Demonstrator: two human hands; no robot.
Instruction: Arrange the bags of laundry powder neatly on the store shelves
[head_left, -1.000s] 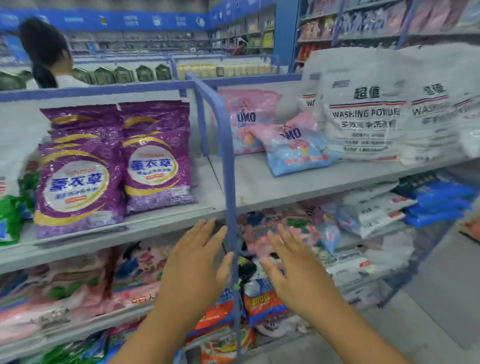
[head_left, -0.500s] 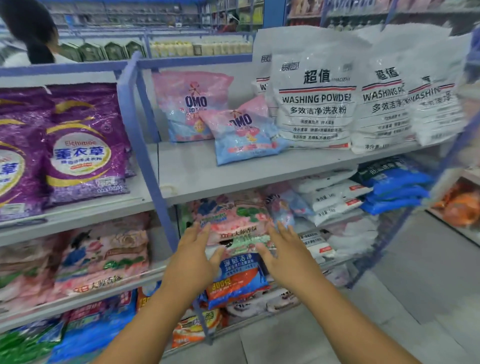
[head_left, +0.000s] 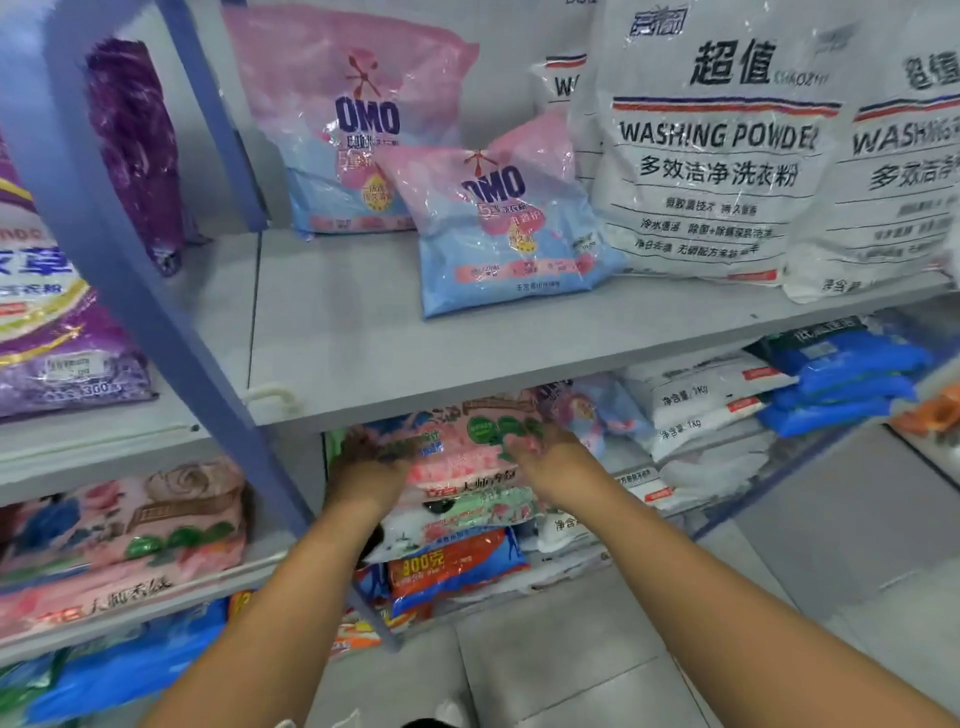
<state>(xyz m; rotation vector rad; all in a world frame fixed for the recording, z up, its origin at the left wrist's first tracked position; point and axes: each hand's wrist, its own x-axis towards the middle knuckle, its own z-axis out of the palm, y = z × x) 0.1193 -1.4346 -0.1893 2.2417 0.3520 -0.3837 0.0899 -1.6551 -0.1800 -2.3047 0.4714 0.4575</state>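
A pink laundry powder bag (head_left: 462, 447) lies on top of a stack on the second shelf, just under the upper shelf board (head_left: 467, 358). My left hand (head_left: 363, 470) rests against its left edge and my right hand (head_left: 550, 457) lies on its right side, fingers stretched forward. The fingertips are blurred and partly in shadow. Under the pink bag lie a green-and-white bag (head_left: 467, 512) and an orange-and-blue bag (head_left: 452, 566). On the upper shelf a pink-and-blue OMO bag (head_left: 353, 124) stands upright, and a second OMO bag (head_left: 504, 223) leans in front of it.
Large white washing powder bags (head_left: 717, 150) stand at the upper right. Purple bags (head_left: 47, 291) fill the upper left bay behind a blue upright post (head_left: 171, 322). White 1 kg bags (head_left: 696, 400) and blue bags (head_left: 841, 384) lie to the right. Pink bags (head_left: 130, 525) lie at lower left.
The view has moved closer and lower. Both hands have gone forward from in front of the shelf onto the two sides of the pink bag on the second shelf.
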